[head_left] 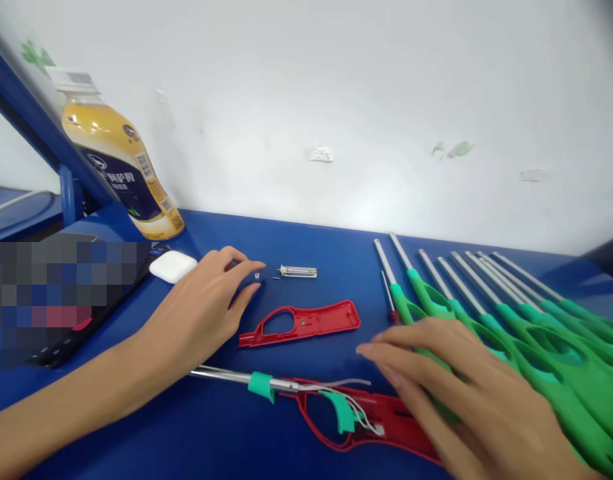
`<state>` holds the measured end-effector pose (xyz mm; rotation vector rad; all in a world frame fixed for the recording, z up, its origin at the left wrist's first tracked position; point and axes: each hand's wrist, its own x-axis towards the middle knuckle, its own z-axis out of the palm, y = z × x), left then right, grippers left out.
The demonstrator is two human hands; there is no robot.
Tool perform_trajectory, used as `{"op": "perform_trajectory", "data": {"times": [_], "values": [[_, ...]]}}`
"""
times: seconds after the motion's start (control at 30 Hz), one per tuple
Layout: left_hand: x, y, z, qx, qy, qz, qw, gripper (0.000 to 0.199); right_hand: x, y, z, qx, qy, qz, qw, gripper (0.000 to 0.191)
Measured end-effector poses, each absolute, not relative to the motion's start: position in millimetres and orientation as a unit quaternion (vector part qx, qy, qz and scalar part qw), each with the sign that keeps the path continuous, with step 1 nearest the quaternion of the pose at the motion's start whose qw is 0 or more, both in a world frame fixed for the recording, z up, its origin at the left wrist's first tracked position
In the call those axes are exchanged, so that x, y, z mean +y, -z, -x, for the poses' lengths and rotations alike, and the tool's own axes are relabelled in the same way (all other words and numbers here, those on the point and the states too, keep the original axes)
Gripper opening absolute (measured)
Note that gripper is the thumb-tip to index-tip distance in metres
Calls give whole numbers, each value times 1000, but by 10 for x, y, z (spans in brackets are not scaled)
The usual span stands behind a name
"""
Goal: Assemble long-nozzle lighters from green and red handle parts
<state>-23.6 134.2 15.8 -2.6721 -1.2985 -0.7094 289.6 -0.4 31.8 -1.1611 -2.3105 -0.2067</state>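
My left hand [206, 290] is open above the blue table, thumb and index finger apart on either side of a tiny pale piece [257, 275]. Just to the right lies a small clear fuel tank [299, 272] with a thin pin by its end. Below it is an empty red lighter shell half [331, 319]. My right hand [461, 393] hovers with fingers extended and nothing visible in them. It partly covers an opened red lighter half [386, 410], which carries a metal tube [226, 377], white wires and a green trigger [341, 410].
Several green lighters [551, 340] with metal tubes lie side by side at right. A thin metal rod with a dark red end [389, 300] is beside them. At left are a yellow drink bottle [121, 167], a white case [173, 266] and a blurred-out device. A white wall [306, 87] stands behind.
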Motion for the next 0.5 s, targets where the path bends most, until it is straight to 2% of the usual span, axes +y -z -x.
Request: {"op": "perform_trajectory", "data": {"times": [0.07, 0.2, 0.3, 0.4, 0.5], "values": [[1433, -110, 271, -443, 220, 869, 29, 32, 140, -428, -2841, -875, 103, 414, 230, 35], [1543, -83, 313, -459, 211, 863, 3, 25, 560, -626, -2635, -899, 146, 403, 91, 30], [1591, -101, 322, -455, 204, 867, -13, 23, 931, -663, -2470, -904, 164, 392, 54, 38], [1600, -121, 316, -448, 195, 872, -27, 21, 1238, -626, -2330, -901, 177, 396, 14, 28], [1578, -140, 304, -444, 195, 874, -37, 20, 1378, -579, -2226, -907, 175, 382, -10, 29]]}}
